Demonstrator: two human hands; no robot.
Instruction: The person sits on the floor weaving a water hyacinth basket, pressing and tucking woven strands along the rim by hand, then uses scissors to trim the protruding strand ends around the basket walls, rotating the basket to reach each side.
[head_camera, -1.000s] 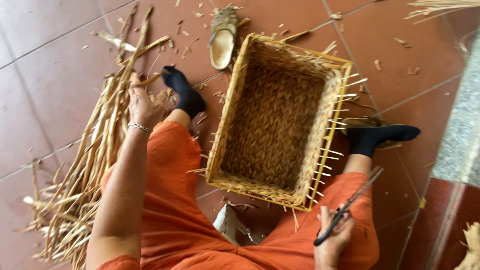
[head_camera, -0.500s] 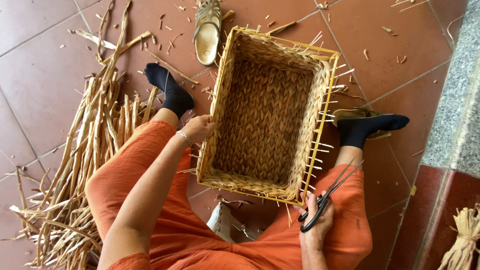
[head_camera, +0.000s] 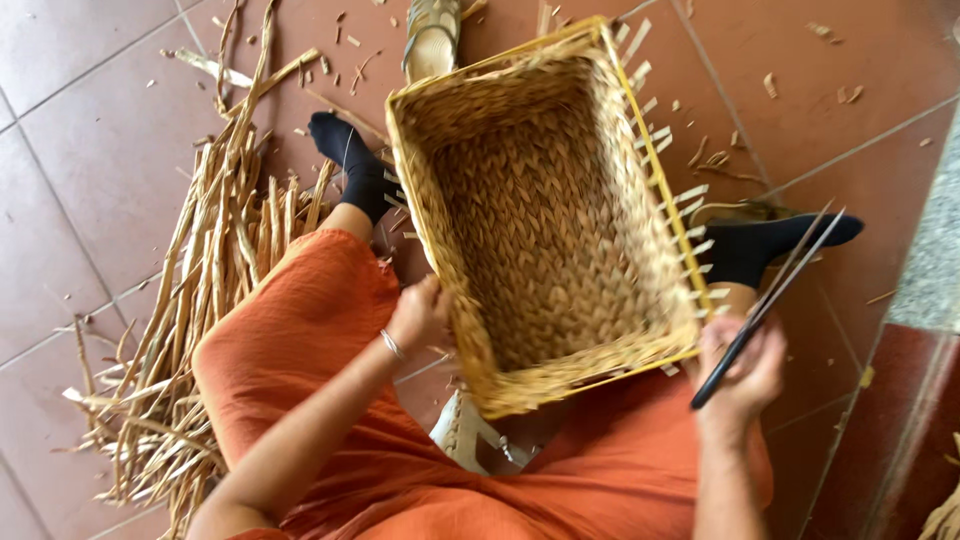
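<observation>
A rectangular woven straw basket (head_camera: 545, 215) with a yellow rim rests between my legs, tilted toward me, with short straw ends sticking out along its right side. My left hand (head_camera: 418, 312) grips the basket's left rim near the front corner. My right hand (head_camera: 745, 372) holds long black-handled scissors (head_camera: 768, 300), blades slightly apart and pointing up to the right, next to the basket's right front corner.
A heap of dried straw strips (head_camera: 190, 330) lies on the red tile floor at my left. A sandal (head_camera: 432, 40) sits beyond the basket, another (head_camera: 460, 435) under my legs. Straw scraps dot the tiles. A grey stone edge (head_camera: 935, 270) runs along the right.
My left hand came from the straw heap to the basket's left rim and pulled the basket closer. My right hand with the scissors rose toward the basket's right corner.
</observation>
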